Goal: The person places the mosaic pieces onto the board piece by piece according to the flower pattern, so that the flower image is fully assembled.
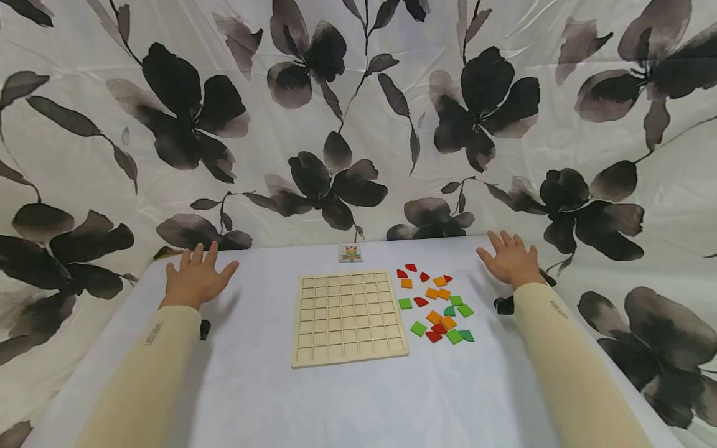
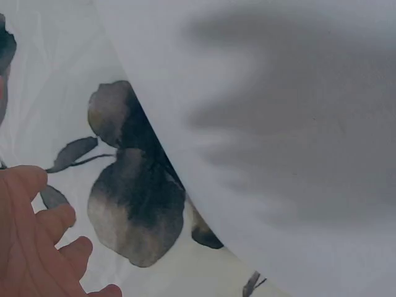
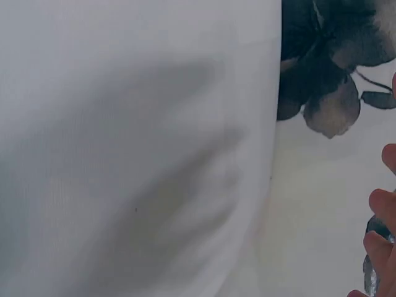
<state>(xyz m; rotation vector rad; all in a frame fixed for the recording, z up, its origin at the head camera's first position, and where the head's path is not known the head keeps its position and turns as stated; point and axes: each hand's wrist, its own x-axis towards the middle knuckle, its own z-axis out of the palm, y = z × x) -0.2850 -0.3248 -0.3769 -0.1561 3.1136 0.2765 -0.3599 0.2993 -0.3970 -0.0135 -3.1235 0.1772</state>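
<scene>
Beige grid board [image 1: 350,320] between left hand [image 1: 192,281] and right hand [image 1: 511,262], well apart from widespread fingers [image 1: 211,254]

R-wrist cam: R hand [image 3: 385,207] mostly cut off.

Long pale-yellow sleeves [image 1: 148,373] with small dark lettering [image 1: 152,334], black wrist pieces [image 1: 504,305].
</scene>
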